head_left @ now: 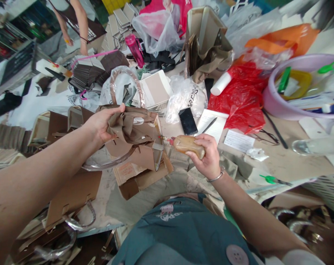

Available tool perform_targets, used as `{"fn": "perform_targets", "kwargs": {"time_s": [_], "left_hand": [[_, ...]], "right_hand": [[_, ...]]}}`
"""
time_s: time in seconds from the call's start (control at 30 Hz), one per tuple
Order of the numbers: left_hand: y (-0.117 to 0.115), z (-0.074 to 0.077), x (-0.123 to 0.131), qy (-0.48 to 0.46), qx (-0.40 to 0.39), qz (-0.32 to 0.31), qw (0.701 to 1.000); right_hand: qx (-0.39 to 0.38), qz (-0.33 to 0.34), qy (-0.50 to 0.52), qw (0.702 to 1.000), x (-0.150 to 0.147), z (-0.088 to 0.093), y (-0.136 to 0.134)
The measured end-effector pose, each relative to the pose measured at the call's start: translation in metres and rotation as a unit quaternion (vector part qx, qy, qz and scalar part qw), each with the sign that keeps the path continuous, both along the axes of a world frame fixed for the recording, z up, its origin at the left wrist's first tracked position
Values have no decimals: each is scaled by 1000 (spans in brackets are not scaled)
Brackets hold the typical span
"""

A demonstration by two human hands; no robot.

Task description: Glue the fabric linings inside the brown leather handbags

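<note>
A brown handbag (pixel 134 136) with plastic-wrapped handles lies on its side in front of me, its lining bunched at the opening. My left hand (pixel 105 123) grips that lining at the bag's far left edge. In my right hand (pixel 207 152) is a yellowish squeeze bottle (pixel 189 144), its narrow reddish nozzle pointing left. The nozzle tip reaches the bag's right edge; whether it touches, I cannot tell. Beneath the bag sits a cardboard box (pixel 141 176).
A black phone (pixel 188 121) and a notepad (pixel 211 123) with a pen lie beyond the bottle. At right stand a purple basin (pixel 274 97) and a red plastic bag (pixel 238 95). More brown bags (pixel 73 191) lie at left. Another person's arms (pixel 80 22) show at the upper left.
</note>
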State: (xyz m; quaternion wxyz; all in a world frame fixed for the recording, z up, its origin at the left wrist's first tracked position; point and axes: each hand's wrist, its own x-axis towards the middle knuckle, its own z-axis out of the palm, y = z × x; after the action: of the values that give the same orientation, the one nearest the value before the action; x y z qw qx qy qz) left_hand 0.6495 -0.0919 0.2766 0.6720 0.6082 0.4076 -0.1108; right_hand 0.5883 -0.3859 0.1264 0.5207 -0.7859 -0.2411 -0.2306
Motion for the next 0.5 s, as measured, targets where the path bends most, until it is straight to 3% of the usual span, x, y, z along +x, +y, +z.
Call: {"fn": "perform_targets", "kwargs": {"time_s": [0.27,0.5], "left_hand": [[1,-2,-2,-10,11,2,1000],[7,-8,-2,-19,15,-4,1000]], "right_hand": [[-27,25,56,998,-16,-28,7],[0,-14,183,983,-18,-26,6]]}}
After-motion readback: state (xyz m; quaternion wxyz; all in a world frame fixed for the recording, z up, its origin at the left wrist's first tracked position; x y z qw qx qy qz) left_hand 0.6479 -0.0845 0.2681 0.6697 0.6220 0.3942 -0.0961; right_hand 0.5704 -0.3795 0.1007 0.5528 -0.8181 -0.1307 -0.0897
